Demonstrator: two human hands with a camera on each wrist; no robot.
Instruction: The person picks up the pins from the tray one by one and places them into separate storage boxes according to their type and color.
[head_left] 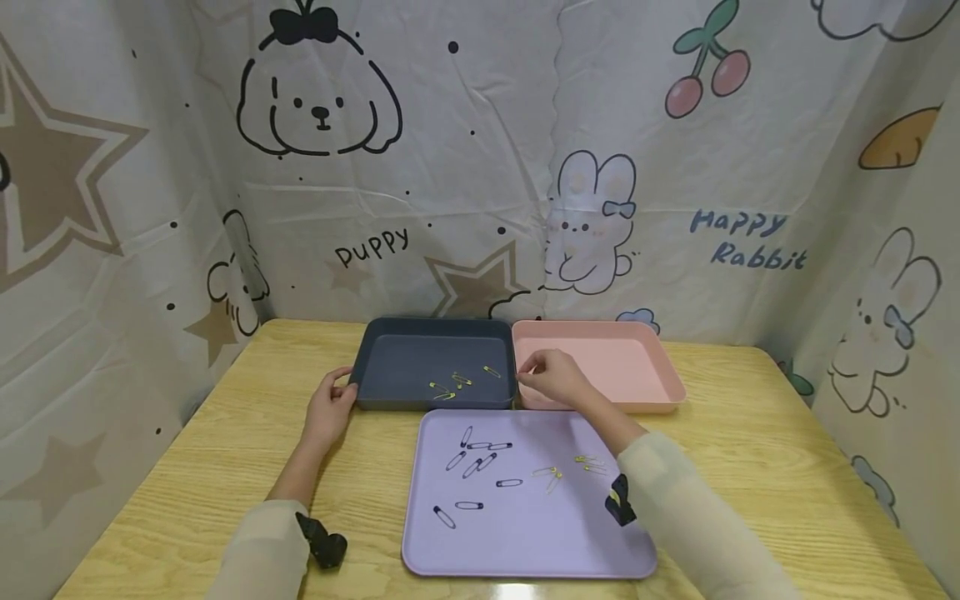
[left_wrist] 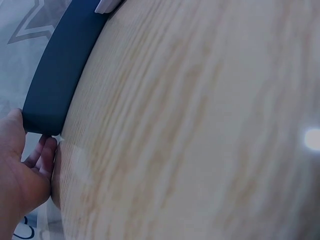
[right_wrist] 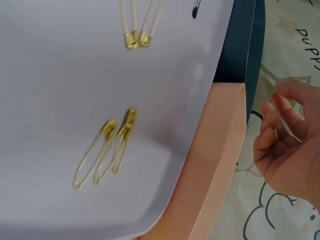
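Note:
My left hand (head_left: 327,414) is at the left side of the dark blue tray (head_left: 390,375), holding its edge with thumb and fingers. In the left wrist view the left hand (left_wrist: 22,170) meets the end of the dark tray (left_wrist: 60,65). Over the seam between the dark and pink trays hovers my right hand (head_left: 557,379). Loosely bent fingers of the right hand (right_wrist: 292,137) show no pin between them in the right wrist view. Several yellow safety pins (head_left: 461,379) lie in the dark tray. On the lavender tray (head_left: 525,542) are several black safety pins (head_left: 477,467) and yellow safety pins (head_left: 553,477).
The pink tray (head_left: 630,358) stands against the right side of the dark one. Both sit behind the lavender tray on a wooden table (head_left: 360,492). A printed curtain (head_left: 465,167) hangs behind and at both sides.

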